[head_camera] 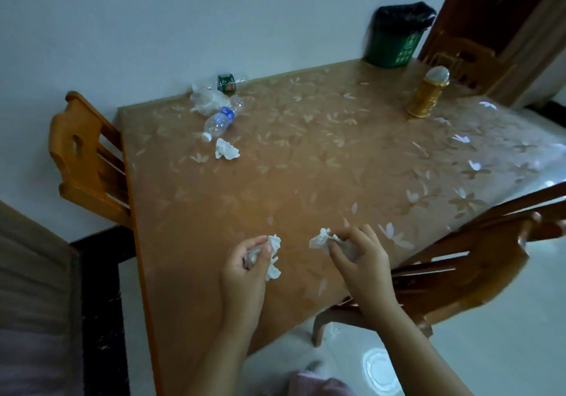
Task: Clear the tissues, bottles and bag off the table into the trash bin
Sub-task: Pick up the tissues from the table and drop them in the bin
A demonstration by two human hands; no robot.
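Observation:
My left hand (248,268) is closed around a crumpled white tissue (273,258) just above the near part of the wooden table (306,166). My right hand (360,261) pinches a second crumpled tissue (321,239) beside it. A third tissue (226,149) lies further back on the left. Behind it lies a clear plastic bottle (222,118) with a blue label, then a crumpled clear plastic bag (206,100), then a second clear bottle (228,81) with a dark green label at the far edge. The green trash bin (395,43) with a black liner stands beyond the table's far end.
A golden cylindrical container (427,95) stands on the table at the far right. Wooden chairs sit at the left side (82,153), the right near side (468,258) and the far right (459,55). A dark wooden door (502,6) is behind the bin.

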